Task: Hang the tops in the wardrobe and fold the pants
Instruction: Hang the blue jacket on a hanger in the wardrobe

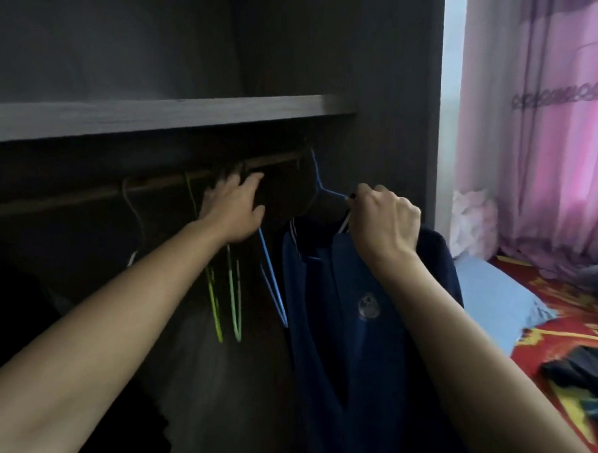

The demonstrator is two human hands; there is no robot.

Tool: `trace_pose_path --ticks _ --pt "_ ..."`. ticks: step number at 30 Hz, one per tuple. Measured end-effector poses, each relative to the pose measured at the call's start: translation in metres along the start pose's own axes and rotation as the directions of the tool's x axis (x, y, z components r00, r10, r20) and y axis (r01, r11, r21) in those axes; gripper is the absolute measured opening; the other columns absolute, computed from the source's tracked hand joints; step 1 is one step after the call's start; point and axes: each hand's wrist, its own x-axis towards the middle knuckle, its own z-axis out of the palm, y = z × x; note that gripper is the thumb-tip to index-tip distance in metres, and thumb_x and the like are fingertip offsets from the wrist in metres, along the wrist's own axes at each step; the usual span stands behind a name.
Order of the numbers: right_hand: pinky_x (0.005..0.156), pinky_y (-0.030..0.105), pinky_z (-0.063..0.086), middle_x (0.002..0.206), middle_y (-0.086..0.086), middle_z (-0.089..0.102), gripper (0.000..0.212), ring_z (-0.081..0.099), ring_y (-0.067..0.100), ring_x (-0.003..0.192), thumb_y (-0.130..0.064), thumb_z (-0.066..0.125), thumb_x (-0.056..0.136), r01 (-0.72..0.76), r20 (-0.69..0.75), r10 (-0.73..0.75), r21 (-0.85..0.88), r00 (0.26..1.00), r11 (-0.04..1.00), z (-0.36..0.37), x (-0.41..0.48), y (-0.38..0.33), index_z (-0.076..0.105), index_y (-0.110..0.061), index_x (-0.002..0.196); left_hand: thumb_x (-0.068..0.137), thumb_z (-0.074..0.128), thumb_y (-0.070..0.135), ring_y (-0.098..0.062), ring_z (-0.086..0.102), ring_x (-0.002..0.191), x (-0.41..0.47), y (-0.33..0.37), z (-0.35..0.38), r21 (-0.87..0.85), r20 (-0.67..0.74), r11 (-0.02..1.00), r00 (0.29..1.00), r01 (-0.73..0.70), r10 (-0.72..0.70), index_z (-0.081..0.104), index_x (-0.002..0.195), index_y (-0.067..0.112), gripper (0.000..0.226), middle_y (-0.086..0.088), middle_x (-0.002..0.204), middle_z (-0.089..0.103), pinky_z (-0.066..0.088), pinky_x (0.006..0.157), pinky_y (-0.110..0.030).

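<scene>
Jacket [355, 314] gripped by right hand [383, 223], hanging below it | left hand [233, 206] spread at rail [86, 196]

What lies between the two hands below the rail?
Head view: the blue wire hanger carrying the dark blue top, gripped by the right hand.

Pink curtain [568, 152] — blue pillow [493, 300], red bedspread [566, 340]

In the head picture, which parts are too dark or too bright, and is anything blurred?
Head view: the wardrobe inside is very dark, so the left hand loses its fingertips in shadow near the rail; the window strip is washed out white; the right hand, pinching the blue hanger, is lit clearly; the whole frame is slightly soft.
</scene>
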Motion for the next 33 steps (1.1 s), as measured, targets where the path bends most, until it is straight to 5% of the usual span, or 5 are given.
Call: trace_pose_path --ticks 5,11,21,28,33 --pt "0.056 0.034 0.028 0.091 0.007 0.065 0.011 0.066 0.036 0.077 -0.023 0.054 0.099 -0.009 -0.066 0.014 0.082 0.998 0.997 0.04 0.05 -0.026 0.06 -0.014 0.098 0.091 0.052 0.05 -0.04 -0.006 0.148 0.024 -0.036 0.018 0.218 -0.007 0.969 0.993 0.117 -0.118 0.011 0.155 0.026 0.08 -0.018 0.162 -0.004 -0.002 0.114 -0.063" --pt "0.056 0.028 0.031 0.095 0.006 0.069 0.012 0.067 0.029 0.08 -0.021 0.057 0.097 0.048 0.101 -0.065 0.157 0.993 0.986 0.117 0.062 -0.043 0.066 -0.02 0.104 0.078 0.05 0.071 -0.035 -0.016 0.145 0.032 -0.059 0.05 0.34 -0.083 0.936 0.994 0.094 -0.069 0.067 0.121 0.031 0.062 -0.011 0.162 -0.014 -0.02 0.107 -0.06" --pt "0.058 0.031 0.034 0.112 0.011 0.062 0.036 0.065 0.032 0.086 -0.037 0.048 0.102 0.064 0.208 -0.121 0.261 0.971 0.963 0.143 0.026 -0.04 0.054 -0.018 0.131 0.083 0.045 0.072 -0.037 -0.02 0.146 0.028 -0.052 0.041 0.241 -0.042 0.964 0.994 0.111 -0.104 0.062 0.124 0.033 0.059 -0.009 0.162 -0.018 -0.016 0.109 -0.063" --pt "0.072 0.041 0.048 0.117 0.014 0.057 0.039 0.059 0.037 0.103 -0.034 0.05 0.098 0.052 0.23 -0.107 0.231 0.967 0.972 0.102 -0.016 -0.032 0.052 -0.013 0.131 0.092 0.039 0.057 -0.038 0.03 0.14 -0.027 -0.055 0.033 -0.048 -0.053 0.996 0.996 0.074 -0.076 0.058 0.122 0.022 0.049 -0.013 0.144 0.048 0.02 0.113 -0.061" --pt "0.076 0.04 0.048 0.116 0.01 0.062 0.038 0.06 0.033 0.101 -0.041 0.043 0.101 0.023 0.12 -0.056 0.258 0.991 0.966 0.053 -0.065 -0.032 0.06 -0.017 0.126 0.099 0.041 0.044 -0.023 0.012 0.149 -0.117 -0.043 0.033 -0.094 -0.131 0.996 0.991 -0.01 -0.003 0.052 0.135 0.023 0.043 -0.006 0.158 0.028 0.004 0.118 -0.054"
